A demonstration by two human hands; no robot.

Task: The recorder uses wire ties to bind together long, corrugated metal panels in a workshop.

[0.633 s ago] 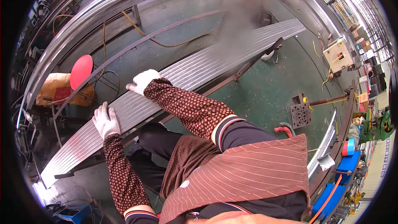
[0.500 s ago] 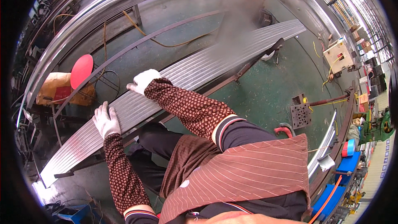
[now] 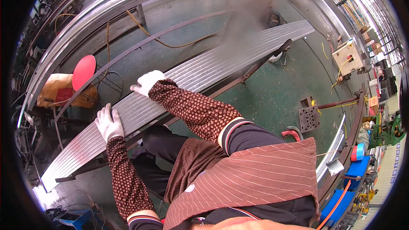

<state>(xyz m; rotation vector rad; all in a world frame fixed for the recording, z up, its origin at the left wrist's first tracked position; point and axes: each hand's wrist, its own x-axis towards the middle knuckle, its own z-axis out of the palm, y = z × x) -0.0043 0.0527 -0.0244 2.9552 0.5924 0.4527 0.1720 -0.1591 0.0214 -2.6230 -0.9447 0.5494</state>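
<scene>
A row of long silvery metal strips [image 3: 136,110] lies side by side in front of me, running from the lower left to the upper right. Gloved in white, my left hand [image 3: 109,123] rests on the strips toward their left part, its fingers stretched and a little apart. Farther right, my right hand [image 3: 149,82], also in a white glove, is at the far edge of the strips. Its fingers are bent over that edge, and some fingertips are hidden. Patterned sleeves cover both forearms.
Beneath the strips runs a dark metal frame [image 3: 251,73]. A red round disc [image 3: 84,73] and a brown paper sack [image 3: 55,86] stand beyond my left hand. Long metal rails [image 3: 115,10] cross the far side. A perforated steel block [image 3: 309,118] is at right. A grey blur hides part of the strips.
</scene>
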